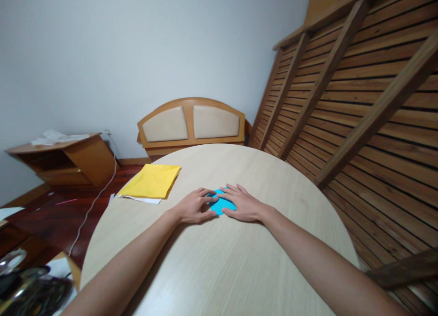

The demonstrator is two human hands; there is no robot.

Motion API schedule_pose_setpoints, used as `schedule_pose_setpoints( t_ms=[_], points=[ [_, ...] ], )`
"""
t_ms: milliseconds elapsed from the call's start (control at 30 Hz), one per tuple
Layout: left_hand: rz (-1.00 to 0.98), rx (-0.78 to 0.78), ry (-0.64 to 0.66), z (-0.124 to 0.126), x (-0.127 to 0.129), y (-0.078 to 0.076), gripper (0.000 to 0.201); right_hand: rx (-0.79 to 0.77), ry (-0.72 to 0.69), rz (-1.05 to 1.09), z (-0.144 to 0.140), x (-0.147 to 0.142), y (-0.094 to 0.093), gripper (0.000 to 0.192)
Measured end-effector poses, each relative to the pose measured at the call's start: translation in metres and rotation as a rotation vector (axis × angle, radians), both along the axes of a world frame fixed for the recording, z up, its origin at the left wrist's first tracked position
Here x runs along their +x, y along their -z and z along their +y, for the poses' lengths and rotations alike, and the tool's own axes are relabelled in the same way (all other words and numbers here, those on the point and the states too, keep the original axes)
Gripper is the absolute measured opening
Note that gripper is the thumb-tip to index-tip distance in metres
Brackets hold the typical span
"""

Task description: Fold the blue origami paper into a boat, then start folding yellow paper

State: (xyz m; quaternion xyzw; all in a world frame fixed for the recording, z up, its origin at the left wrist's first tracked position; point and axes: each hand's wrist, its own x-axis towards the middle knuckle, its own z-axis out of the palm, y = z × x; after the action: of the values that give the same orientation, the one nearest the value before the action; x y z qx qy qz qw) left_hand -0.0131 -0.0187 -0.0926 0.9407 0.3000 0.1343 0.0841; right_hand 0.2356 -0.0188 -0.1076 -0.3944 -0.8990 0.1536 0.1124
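A small blue paper [221, 204] lies flat near the middle of the round pale wooden table [239, 261]. My left hand [194, 206] rests on its left edge with curled fingers pressing down. My right hand [242, 203] lies flat over its right side, fingers spread and pointing left. Both hands touch the paper and hide most of it. A stack of yellow paper [151, 181] with a white sheet under it sits on the table's left part, well clear of my hands.
A wooden headboard [191, 123] with beige pads leans on the wall behind the table. A slatted wooden frame [359, 101] stands at the right. A low wooden cabinet [65, 158] stands at the left, with a white cable [96, 197] on the dark floor.
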Motion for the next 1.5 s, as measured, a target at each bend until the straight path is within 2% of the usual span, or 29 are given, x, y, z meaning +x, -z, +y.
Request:
schedule_pose_setpoints(
  t_ms=[133, 400, 633, 900, 1100, 1300, 1500],
  points=[
    [0.004, -0.003, -0.007, 0.002, 0.001, 0.005, 0.046, -0.015, -0.003, 0.007, 0.002, -0.004, 0.002, 0.071],
    [0.081, 0.020, -0.057, 0.003, 0.003, 0.008, 0.053, -0.082, 0.078, -0.051, 0.008, 0.012, -0.001, 0.090],
    [0.106, -0.012, -0.098, 0.003, 0.001, 0.009, 0.059, -0.112, 0.119, -0.092, 0.012, 0.027, -0.006, 0.092],
    [0.155, -0.001, -0.107, 0.003, 0.001, 0.006, 0.062, -0.062, 0.029, -0.058, 0.010, 0.040, -0.016, 0.077],
    [0.152, 0.009, -0.131, 0.002, -0.001, 0.005, 0.068, 0.051, -0.113, -0.036, 0.008, 0.033, -0.019, 0.052],
    [0.132, 0.015, -0.109, 0.002, -0.003, 0.006, 0.075, 0.095, -0.067, -0.024, 0.009, 0.024, -0.015, 0.058],
    [0.109, 0.018, -0.096, 0.003, -0.003, 0.007, 0.074, 0.107, -0.057, 0.006, 0.010, 0.025, -0.012, 0.055]
  ],
)
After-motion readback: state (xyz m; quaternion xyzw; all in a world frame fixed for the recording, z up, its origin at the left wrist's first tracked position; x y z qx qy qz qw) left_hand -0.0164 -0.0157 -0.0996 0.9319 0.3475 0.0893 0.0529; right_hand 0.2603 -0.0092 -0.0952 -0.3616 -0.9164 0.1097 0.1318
